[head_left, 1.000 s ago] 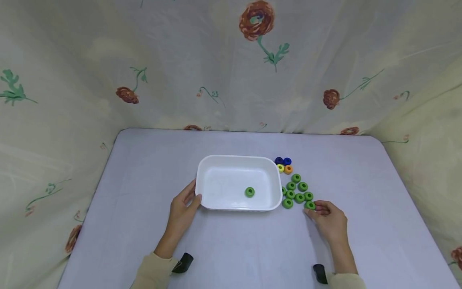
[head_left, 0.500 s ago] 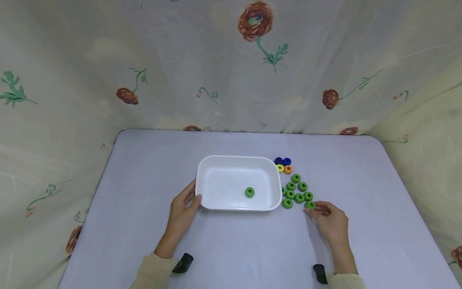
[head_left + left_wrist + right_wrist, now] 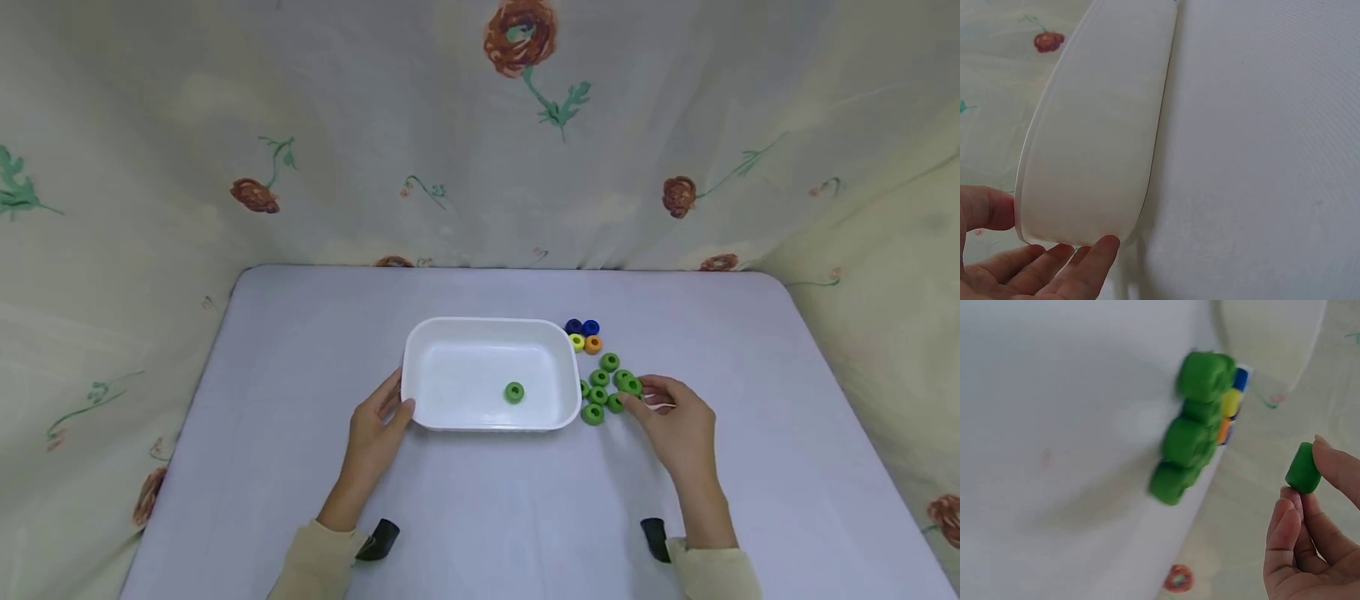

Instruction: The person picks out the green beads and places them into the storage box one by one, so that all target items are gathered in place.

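Note:
My left hand [image 3: 374,434] grips the left end of a white rectangular tray [image 3: 457,417], its thumb at the rim and its fingers under the corner, as the left wrist view shows. Inside the tray lies one green bead [image 3: 513,392] with a hole through it. Between thumb and fingertips, my right hand [image 3: 681,423] pinches another green bead [image 3: 1304,468], lifted off the table. Below and beside it, just right of the tray, several more green beads [image 3: 592,414] sit in a loose cluster. In the head view the right fingers partly cover some of them.
Behind the green cluster, against the tray's right corner, are two blue beads [image 3: 591,327], a yellow bead [image 3: 577,342] and an orange bead [image 3: 592,344]. A white cloth covers the table [image 3: 480,517]. Flowered curtains [image 3: 450,125] hang around its back and sides.
The right hand has raised the green bead from the near edge of the cluster and moved up and slightly left with it. The left hand keeps its grip on the tray.

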`<move>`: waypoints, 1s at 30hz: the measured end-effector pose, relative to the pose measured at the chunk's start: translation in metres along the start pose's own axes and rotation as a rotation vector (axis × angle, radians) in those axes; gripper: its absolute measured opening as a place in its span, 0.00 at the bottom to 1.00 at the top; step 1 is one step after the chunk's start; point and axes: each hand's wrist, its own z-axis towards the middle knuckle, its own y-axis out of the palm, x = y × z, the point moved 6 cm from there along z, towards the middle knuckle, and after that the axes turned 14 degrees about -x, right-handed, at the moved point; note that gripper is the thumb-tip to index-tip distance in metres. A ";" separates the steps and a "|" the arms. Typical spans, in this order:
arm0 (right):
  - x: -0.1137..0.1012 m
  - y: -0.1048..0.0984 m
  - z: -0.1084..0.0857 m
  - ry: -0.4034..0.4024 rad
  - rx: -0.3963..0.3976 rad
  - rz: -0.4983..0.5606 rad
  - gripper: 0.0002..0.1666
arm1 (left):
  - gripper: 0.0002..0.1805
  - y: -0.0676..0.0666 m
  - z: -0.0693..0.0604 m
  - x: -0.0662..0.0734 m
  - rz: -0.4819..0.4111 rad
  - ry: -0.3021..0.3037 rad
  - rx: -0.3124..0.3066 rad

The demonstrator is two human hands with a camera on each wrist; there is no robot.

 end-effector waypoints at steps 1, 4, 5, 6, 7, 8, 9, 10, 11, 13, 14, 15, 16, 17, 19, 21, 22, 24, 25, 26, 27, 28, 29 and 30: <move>-0.008 0.001 0.001 -0.013 -0.003 -0.005 0.24 | 0.30 -0.001 0.000 0.000 0.000 -0.006 0.002; -0.030 0.008 0.002 -0.047 -0.025 -0.011 0.24 | 0.31 -0.003 0.000 0.000 -0.004 -0.006 0.002; -0.037 0.011 0.002 -0.061 -0.035 -0.008 0.24 | 0.30 -0.003 0.000 0.000 -0.008 -0.006 0.002; -0.044 0.015 0.002 -0.073 -0.050 -0.009 0.24 | 0.30 -0.003 0.001 0.000 -0.007 0.000 0.002; -0.051 0.019 0.003 -0.089 -0.062 -0.012 0.24 | 0.30 -0.004 0.001 0.000 -0.006 0.000 0.003; -0.057 0.023 0.003 -0.106 -0.077 -0.011 0.24 | 0.30 -0.004 0.001 0.000 -0.004 -0.001 0.005; -0.062 0.028 0.003 -0.120 -0.095 -0.010 0.24 | 0.30 -0.004 0.002 -0.001 -0.003 0.000 0.008; -0.067 0.033 0.004 -0.137 -0.109 -0.015 0.24 | 0.30 -0.004 0.002 0.000 -0.003 0.002 0.009; -0.071 0.038 0.005 -0.149 -0.123 -0.020 0.24 | 0.30 -0.004 0.002 0.000 -0.007 0.004 0.007; -0.077 0.048 0.006 -0.174 -0.142 -0.042 0.23 | 0.30 -0.003 0.003 -0.001 -0.014 -0.001 0.006; -0.079 0.053 0.007 -0.183 -0.149 -0.058 0.23 | 0.30 -0.003 0.003 -0.001 -0.019 0.001 0.004; -0.081 0.057 0.008 -0.190 -0.156 -0.073 0.23 | 0.30 -0.003 0.002 -0.001 -0.021 -0.001 0.003; -0.082 0.062 0.008 -0.199 -0.160 -0.092 0.23 | 0.30 -0.002 0.002 -0.001 -0.026 -0.001 0.001; -0.083 0.066 0.009 -0.205 -0.166 -0.106 0.22 | 0.30 -0.002 0.002 -0.001 -0.030 -0.003 -0.001; -0.085 0.074 0.010 -0.216 -0.176 -0.144 0.21 | 0.30 -0.002 0.002 -0.001 -0.030 -0.002 -0.001; -0.086 0.080 0.011 -0.213 -0.200 -0.169 0.20 | 0.30 -0.002 0.002 -0.002 -0.032 -0.003 -0.001; -0.086 0.082 0.011 -0.211 -0.212 -0.182 0.20 | 0.30 -0.002 0.002 -0.002 -0.036 -0.002 -0.003; -0.086 0.086 0.013 -0.196 -0.238 -0.202 0.20 | 0.30 -0.002 0.002 -0.003 -0.033 -0.005 -0.004; -0.087 0.087 0.013 -0.184 -0.253 -0.214 0.19 | 0.30 -0.002 0.002 -0.003 -0.031 -0.004 -0.005; -0.087 0.088 0.013 -0.173 -0.265 -0.224 0.19 | 0.30 -0.002 0.002 -0.004 -0.030 -0.005 -0.006; -0.088 0.089 0.014 -0.162 -0.275 -0.233 0.19 | 0.30 -0.002 0.002 -0.003 -0.030 -0.003 -0.006; -0.088 0.090 0.014 -0.151 -0.285 -0.240 0.19 | 0.30 -0.002 0.003 -0.003 -0.027 -0.003 -0.005; -0.089 0.091 0.014 -0.140 -0.298 -0.250 0.18 | 0.30 -0.002 0.002 -0.004 -0.026 -0.003 -0.004; -0.090 0.092 0.014 -0.131 -0.309 -0.264 0.18 | 0.30 -0.002 0.002 -0.004 -0.026 -0.003 -0.003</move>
